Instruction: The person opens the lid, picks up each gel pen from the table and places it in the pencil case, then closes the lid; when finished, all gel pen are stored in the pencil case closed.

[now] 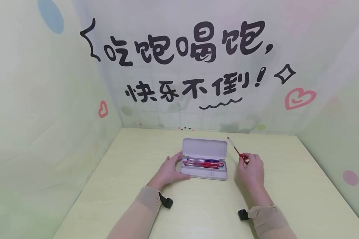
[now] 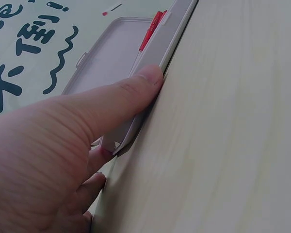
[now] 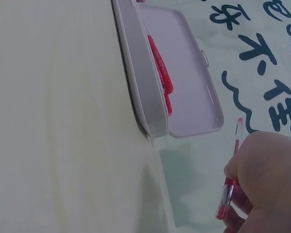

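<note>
A pale lilac pencil case (image 1: 204, 148) lies on the table with its hinged lid raised at the back. Several red pens (image 1: 201, 163) and a blue one lie in its rear compartment. The left hand (image 1: 168, 171) grips the case's left end; in the left wrist view its thumb (image 2: 136, 90) presses the front wall and other fingers go behind the end. To the right of the case, the right hand (image 1: 252, 171) pinches a slim red pen (image 1: 234, 146) with a clear part, tilted up and apart from the case. In the right wrist view fingers partly hide this pen (image 3: 226, 198).
The case's front compartments (image 1: 195, 171) show bare bottoms, split by a small divider. Behind the light wooden table (image 1: 197, 209) hangs a printed cloth backdrop (image 1: 155, 116), with cloth walls at both sides. Each wrist wears a small black camera (image 1: 166, 201).
</note>
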A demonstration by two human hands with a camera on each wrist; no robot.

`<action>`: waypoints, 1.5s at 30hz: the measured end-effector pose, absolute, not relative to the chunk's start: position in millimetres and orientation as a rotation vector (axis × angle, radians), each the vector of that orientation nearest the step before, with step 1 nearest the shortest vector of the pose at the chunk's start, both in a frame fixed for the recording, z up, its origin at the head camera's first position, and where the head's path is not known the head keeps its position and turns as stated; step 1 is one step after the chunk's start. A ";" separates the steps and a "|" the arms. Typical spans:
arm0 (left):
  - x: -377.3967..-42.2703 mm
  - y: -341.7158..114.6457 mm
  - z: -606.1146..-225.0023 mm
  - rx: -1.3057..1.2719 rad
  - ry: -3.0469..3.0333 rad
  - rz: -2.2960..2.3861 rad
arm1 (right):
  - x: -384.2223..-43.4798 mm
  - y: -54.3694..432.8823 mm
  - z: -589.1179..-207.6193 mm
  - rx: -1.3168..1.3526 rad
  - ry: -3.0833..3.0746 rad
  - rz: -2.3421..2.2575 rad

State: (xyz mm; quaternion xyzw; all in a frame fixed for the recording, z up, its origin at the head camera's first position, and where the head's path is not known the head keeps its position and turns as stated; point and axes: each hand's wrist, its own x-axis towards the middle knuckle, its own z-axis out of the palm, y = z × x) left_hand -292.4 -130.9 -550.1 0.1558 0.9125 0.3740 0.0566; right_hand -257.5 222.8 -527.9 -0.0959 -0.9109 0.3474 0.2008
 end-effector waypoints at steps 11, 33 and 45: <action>-291.9 -129.7 -547.8 0.467 2.751 1.146 | -266.7 186.9 -515.9 0.043 -2.648 0.775; -293.5 -129.5 -551.9 0.460 2.758 1.134 | -280.0 131.6 -515.2 0.307 -2.901 0.430; -292.5 -129.4 -550.8 0.441 2.756 1.139 | -278.5 130.8 -514.4 0.281 -2.885 0.516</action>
